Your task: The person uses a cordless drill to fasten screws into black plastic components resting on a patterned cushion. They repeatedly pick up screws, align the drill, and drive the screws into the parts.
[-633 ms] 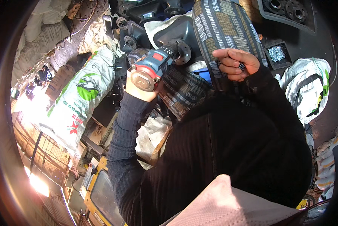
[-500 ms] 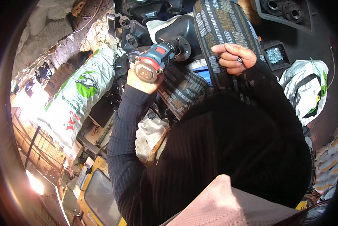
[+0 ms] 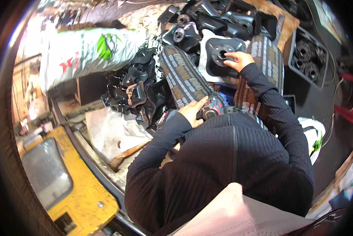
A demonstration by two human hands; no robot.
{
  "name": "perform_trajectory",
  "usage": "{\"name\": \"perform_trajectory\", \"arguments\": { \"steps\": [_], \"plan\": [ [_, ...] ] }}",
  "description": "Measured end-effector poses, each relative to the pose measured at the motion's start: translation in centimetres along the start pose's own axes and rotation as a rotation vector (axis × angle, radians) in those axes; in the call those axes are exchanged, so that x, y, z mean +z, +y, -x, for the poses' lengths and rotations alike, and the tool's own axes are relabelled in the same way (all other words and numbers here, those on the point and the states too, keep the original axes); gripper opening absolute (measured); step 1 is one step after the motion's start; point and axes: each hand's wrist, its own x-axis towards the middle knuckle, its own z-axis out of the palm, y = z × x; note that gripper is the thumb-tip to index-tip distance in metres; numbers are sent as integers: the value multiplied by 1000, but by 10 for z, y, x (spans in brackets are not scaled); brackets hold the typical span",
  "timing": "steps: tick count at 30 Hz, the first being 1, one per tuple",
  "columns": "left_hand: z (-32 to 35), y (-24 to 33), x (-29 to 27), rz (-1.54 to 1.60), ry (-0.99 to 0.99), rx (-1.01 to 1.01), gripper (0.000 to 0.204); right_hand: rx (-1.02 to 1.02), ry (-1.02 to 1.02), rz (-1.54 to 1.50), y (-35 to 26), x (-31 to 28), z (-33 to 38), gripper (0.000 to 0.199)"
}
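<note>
In front of me, between my patterned trouser legs, lies a black square metal part [image 3: 236,45] with a round drilled flange [image 3: 214,55] facing up. My right hand [image 3: 242,61] is over that flange, its thumb and forefinger closed together near the central hole. Anything small between those fingertips is too little to make out. Close to my lap, my left hand [image 3: 193,113] is wrapped round a blue and red cordless drill [image 3: 213,107]. The drill stands apart from the flange, and its grip is mostly hidden.
Several black metal parts [image 3: 227,23] are heaped beyond, with more [image 3: 135,92] at left. A grey bin [image 3: 325,74] of flanges stands at right. A white-and-green sack [image 3: 82,51] lies far left, above a yellow machine panel [image 3: 101,204]. A white bag [image 3: 317,126] sits right.
My right hand has moved from above my right thigh to the flange. The drill has come back from the flange toward my lap in my left hand. The view has turned.
</note>
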Motion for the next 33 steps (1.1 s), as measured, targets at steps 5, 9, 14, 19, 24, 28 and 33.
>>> {"name": "perform_trajectory", "arguments": {
  "steps": [5,9,14,19,24,28,33],
  "plan": [
    [27,-87,-10,395,417,43,55,-211,-136,500,17,23,-27,30],
    [17,-230,17,719,839,-363,47,-244,-217,674,11,19,-44,24],
    [-16,-355,108,163,418,-874,59,-206,-145,537,-4,3,-128,29],
    [-56,-366,118,-75,726,-876,64,-99,-169,807,-10,20,-228,38],
    [-59,-414,61,-128,749,-1047,53,-46,-35,764,-25,46,-255,41],
    [-64,-447,50,125,627,-1044,30,204,-89,100,-33,29,-197,34],
    [-16,-398,8,-123,580,-767,49,526,58,-827,-31,-97,-92,43]
  ]
}}
